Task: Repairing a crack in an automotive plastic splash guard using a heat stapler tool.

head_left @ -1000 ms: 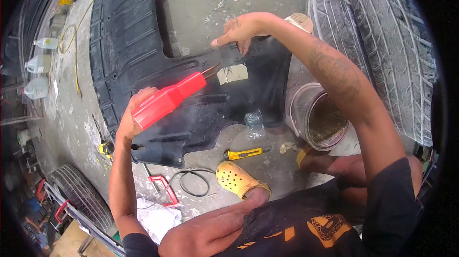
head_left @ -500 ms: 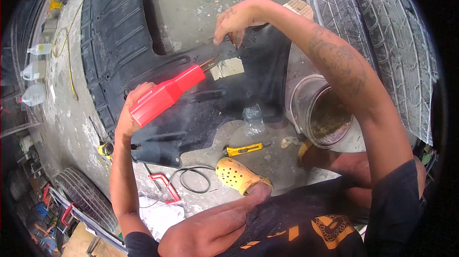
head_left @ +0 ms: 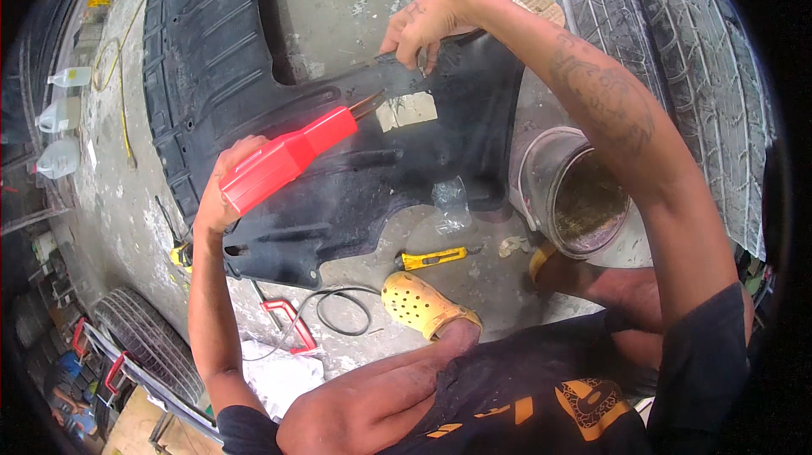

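Note:
My left hand [head_left: 222, 184] is closed round a red plastic tool [head_left: 288, 159] whose two thin metal prongs point up and right over a black molded plastic panel [head_left: 338, 184]. Just below the prongs lies a pale rectangular patch [head_left: 406, 111] on the panel. My right hand [head_left: 423, 28] is bent down at the panel's upper inner edge, fingers curled round something small that I cannot make out, beyond the prong tips. A crumpled clear plastic piece [head_left: 451, 205] rests on the lower part of the panel.
Tires [head_left: 677, 49] stand at right beside a bucket [head_left: 575, 201]. On the concrete floor lie a yellow cutter [head_left: 431, 258], red clamp [head_left: 296, 328] and cable [head_left: 342, 311]. Jugs [head_left: 59, 121] line the left; another tire [head_left: 144, 345] and a person [head_left: 68, 408] are at lower left.
My right hand has moved up and away from me, fingers now more curled downward. The red tool has shifted slightly up and left in the picture, still in my left hand.

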A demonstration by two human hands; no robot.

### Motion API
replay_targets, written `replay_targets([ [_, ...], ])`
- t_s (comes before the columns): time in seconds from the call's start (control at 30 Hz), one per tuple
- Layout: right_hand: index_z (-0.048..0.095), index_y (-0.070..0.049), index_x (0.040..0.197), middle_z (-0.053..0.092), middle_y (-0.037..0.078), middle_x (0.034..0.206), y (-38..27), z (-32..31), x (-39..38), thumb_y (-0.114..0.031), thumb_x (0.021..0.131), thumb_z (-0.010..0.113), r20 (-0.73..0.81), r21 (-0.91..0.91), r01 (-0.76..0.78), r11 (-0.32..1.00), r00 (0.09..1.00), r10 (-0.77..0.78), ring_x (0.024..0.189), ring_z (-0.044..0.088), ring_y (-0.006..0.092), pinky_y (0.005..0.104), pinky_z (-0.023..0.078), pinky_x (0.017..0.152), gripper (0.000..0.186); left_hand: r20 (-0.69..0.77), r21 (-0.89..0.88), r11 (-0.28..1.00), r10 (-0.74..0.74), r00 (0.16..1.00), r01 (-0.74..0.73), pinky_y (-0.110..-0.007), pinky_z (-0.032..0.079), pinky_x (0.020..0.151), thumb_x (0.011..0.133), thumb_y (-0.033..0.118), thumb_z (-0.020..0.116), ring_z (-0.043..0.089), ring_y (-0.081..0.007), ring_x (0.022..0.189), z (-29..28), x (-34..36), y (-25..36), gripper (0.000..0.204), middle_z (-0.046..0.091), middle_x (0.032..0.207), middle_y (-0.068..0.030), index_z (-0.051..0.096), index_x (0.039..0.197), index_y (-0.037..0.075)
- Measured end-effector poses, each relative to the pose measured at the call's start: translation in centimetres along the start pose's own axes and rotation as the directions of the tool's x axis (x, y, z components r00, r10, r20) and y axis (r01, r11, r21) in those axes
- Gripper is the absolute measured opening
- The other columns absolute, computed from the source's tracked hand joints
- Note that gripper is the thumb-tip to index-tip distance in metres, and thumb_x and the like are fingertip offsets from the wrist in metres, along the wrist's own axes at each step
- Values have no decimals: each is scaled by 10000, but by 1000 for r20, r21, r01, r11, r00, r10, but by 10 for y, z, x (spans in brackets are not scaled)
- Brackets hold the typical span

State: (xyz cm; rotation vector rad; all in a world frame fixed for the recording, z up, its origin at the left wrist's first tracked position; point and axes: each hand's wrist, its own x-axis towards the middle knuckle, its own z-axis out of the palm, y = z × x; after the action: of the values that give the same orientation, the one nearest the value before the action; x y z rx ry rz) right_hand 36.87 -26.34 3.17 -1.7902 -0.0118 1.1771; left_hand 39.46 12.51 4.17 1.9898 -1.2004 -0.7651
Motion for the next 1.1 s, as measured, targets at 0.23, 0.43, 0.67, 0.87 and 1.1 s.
replay_targets([
  [0.23,599,29,1242,624,81,1103,3,4,-3,-118,716,638,-101,34,-6,999,995,9,997,623,185,302,588,794,548,-83,28,1000,15,996,-13,-410,426,919,788,258,702,555,-350,970,0,0,9,413,620,1053,-160,599,1083,-12],
  [0.43,633,7,1200,636,65,1081,8,0,6,-81,696,641,25,54,-8,998,1000,7,958,629,182,292,591,789,512,-71,230,962,166,984,-146,-509,329,1106,799,254,724,553,-375,1153,-6,-11,-20,488,619,1195,-145,586,1220,51],
  [0.67,636,12,1200,649,64,1029,4,4,-1,-79,692,635,-72,53,-16,998,997,20,904,634,159,294,589,786,517,-42,169,975,155,987,-146,-521,307,1131,784,288,754,525,-363,1237,-10,5,0,558,590,1287,-123,579,1271,78],
  [0.87,531,59,1249,602,126,970,4,-3,9,-84,668,657,7,49,1,999,1000,-1,825,635,215,345,613,711,612,-47,235,959,176,983,-160,-523,312,1133,780,277,761,515,-355,1264,-3,-5,-23,574,589,1297,-104,569,1286,85],
  [1.1,690,17,1005,602,20,794,5,2,3,-98,706,591,-31,30,23,999,999,-22,736,587,112,292,581,755,335,-59,279,946,186,981,-163,-536,315,1132,778,299,753,526,-351,1247,-2,-3,-22,569,593,1283,-118,576,1271,77],
])
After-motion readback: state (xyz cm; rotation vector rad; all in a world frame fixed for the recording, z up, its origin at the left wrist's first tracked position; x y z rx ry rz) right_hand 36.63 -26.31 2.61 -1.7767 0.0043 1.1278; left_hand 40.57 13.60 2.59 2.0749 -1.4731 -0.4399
